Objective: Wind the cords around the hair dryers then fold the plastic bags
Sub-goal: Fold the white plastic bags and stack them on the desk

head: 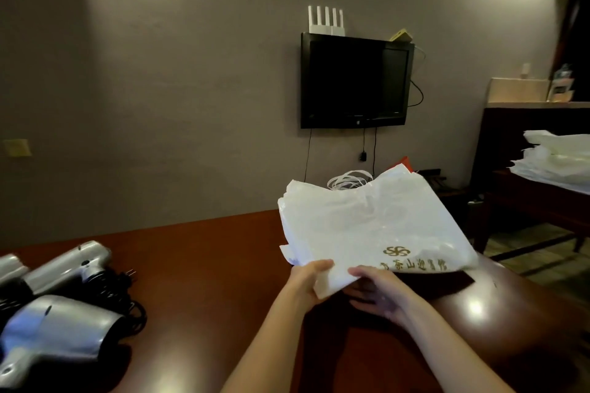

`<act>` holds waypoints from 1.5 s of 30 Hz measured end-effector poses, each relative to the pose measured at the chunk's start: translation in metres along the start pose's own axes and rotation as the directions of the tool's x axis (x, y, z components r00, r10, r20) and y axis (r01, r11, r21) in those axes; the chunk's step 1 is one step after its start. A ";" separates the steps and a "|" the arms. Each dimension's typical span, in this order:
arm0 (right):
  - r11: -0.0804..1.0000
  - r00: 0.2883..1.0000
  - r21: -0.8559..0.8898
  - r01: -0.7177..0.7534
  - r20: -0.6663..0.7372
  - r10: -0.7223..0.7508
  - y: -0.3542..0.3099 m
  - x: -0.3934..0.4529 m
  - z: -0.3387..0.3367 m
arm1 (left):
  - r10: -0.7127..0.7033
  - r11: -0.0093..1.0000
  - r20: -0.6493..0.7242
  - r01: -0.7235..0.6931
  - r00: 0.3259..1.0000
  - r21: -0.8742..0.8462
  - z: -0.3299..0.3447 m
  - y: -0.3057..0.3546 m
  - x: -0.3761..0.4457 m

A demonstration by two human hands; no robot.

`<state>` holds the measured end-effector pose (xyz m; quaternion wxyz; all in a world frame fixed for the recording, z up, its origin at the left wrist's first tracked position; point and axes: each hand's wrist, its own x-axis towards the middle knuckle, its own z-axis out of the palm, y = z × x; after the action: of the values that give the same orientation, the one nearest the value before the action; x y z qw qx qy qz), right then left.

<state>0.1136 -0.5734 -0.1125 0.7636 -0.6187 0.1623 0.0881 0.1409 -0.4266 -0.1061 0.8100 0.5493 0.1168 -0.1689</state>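
the hair dryers (60,322) lie together at the far left of the worktop (207,258), well apart from the stack of plastic bags (373,226) on the worktop's right side. their black cords (127,303) sit bunched close against the dryer bodies, with a plug poking out toward the stack; it looks as though the winding part is finished or nearly so, though i cannot tell how neatly each cord is wrapped. the bag part looks barely begun: the stack is flat and unfolded, its near edge lifted off the worktop, loop handles showing at its far end, gold lettering facing up near the hands. a second pile of white bags (555,163) rests on a dark table to the right of the stack, so plenty of folding likely remains.

the left hand (308,281) pinches the near left corner of the stack, thumb on top and fingers curled beneath. the right hand (375,292) is just beside it at the same edge, thumb lying over the top and fingers spread loosely below the plastic, gripping it lightly. both forearms reach forward from the bottom of the view, converging on that corner.
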 end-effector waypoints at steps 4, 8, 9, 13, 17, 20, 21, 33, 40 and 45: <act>0.935 0.964 0.320 0.152 -0.257 -0.068 -0.007 -0.004 -0.007 | 0.022 0.995 0.018 -0.024 1.000 0.095 -0.012 0.008 -0.019; 0.874 0.865 0.242 0.421 -0.398 -0.306 -0.049 -0.016 0.005 | 0.089 0.983 0.024 -0.092 0.996 0.160 -0.016 0.048 -0.041; 0.849 0.856 0.255 0.463 -0.377 -0.353 -0.063 -0.025 0.013 | 0.132 0.980 0.028 -0.135 0.991 0.145 -0.017 0.063 -0.046; 0.801 0.915 0.446 0.398 -0.130 -0.382 -0.077 -0.054 0.041 | 0.292 0.943 0.039 -0.294 0.956 0.153 -0.035 0.105 -0.080; 0.825 0.940 0.509 0.247 0.081 -0.331 -0.076 -0.058 0.079 | 0.374 0.916 -0.043 -0.362 0.926 0.173 -0.078 0.120 -0.109; 0.820 0.901 0.519 0.242 0.192 -0.388 -0.096 -0.053 0.123 | 0.398 0.917 -0.051 -0.396 0.916 0.057 -0.115 0.139 -0.126; 0.814 0.877 0.531 0.236 0.245 -0.414 -0.101 -0.052 0.137 | 0.403 0.915 -0.031 -0.404 0.915 -0.024 -0.126 0.145 -0.132; 0.950 0.966 0.291 -0.109 0.255 0.032 0.028 0.017 0.170 | 0.297 0.954 -0.412 -0.252 0.861 0.160 -0.237 0.097 -0.117; 0.944 0.917 0.203 0.261 0.254 -0.308 -0.065 0.017 0.203 | 0.281 0.940 -0.355 -0.331 0.892 -0.087 -0.234 0.119 -0.105; 0.969 0.860 0.189 0.161 0.454 -0.231 -0.075 0.016 0.185 | 0.404 0.847 -0.386 -0.499 0.829 -0.184 -0.249 0.138 -0.103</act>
<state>0.1795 -0.4110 -0.0162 0.8276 -0.5350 -0.0866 0.1461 0.1010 -0.1335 -0.0420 0.8636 0.4629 0.1399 0.1427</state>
